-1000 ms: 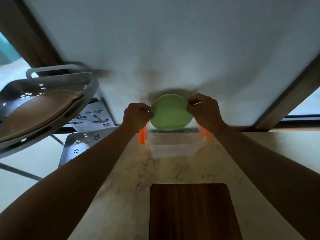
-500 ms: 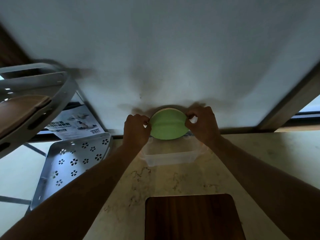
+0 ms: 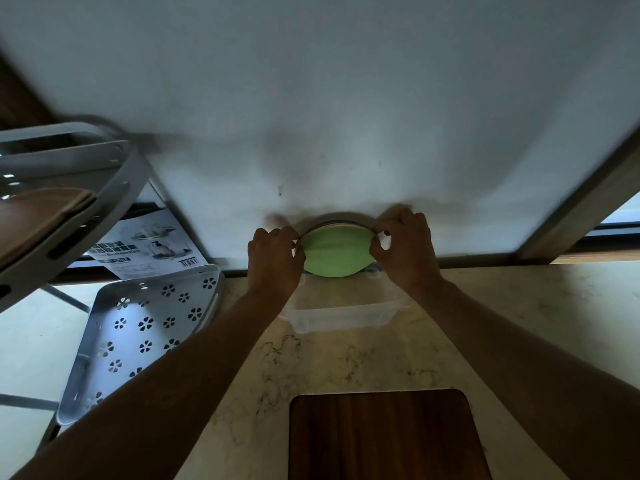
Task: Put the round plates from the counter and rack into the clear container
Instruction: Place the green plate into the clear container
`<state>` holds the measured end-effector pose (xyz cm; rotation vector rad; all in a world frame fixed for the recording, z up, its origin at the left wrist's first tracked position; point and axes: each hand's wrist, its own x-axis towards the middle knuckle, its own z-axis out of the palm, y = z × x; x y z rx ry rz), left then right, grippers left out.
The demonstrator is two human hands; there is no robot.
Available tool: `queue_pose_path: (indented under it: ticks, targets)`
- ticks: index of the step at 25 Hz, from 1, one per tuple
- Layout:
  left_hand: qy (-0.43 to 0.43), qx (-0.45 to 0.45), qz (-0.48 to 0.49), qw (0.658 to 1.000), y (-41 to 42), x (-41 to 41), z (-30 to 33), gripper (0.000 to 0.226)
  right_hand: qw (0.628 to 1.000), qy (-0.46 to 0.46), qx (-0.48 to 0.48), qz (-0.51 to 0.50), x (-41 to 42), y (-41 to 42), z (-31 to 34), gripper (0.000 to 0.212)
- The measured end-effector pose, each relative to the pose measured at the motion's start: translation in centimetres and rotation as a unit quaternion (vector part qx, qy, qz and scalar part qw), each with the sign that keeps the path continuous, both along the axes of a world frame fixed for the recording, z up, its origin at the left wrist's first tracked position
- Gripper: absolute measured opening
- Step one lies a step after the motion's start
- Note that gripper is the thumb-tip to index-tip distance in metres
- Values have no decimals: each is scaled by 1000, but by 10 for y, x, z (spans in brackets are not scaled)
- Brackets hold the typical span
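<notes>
A stack of round plates [image 3: 335, 252], green one in front with paler rims showing behind it, is held on edge between both hands. My left hand [image 3: 275, 259] pinches its left rim and my right hand [image 3: 403, 251] pinches its right rim. The stack's lower part sits inside the far end of the clear container [image 3: 343, 317], which stands on the marble counter against the wall. The container's far wall is hidden behind the plates and hands.
A grey metal rack stands at the left: its perforated lower shelf [image 3: 145, 327] holds nothing, its upper shelf [image 3: 79, 202] carries a brown plate [image 3: 38, 216]. A printed card [image 3: 149, 251] leans behind it. A dark wooden board [image 3: 384, 438] lies near the front edge.
Both hands have lowered the plate stack from above the container into its far end. The view has tilted down, so the rack's lower shelf shows more.
</notes>
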<state>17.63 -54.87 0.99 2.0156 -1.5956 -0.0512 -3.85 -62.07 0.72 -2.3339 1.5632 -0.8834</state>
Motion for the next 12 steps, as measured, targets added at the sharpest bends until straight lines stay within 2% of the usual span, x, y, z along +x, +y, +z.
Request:
queue_pose_path:
  ticks: [12]
  targets:
    - [37, -27, 28, 999, 17, 6, 28, 21, 999, 35, 10, 28, 7, 17, 32, 39]
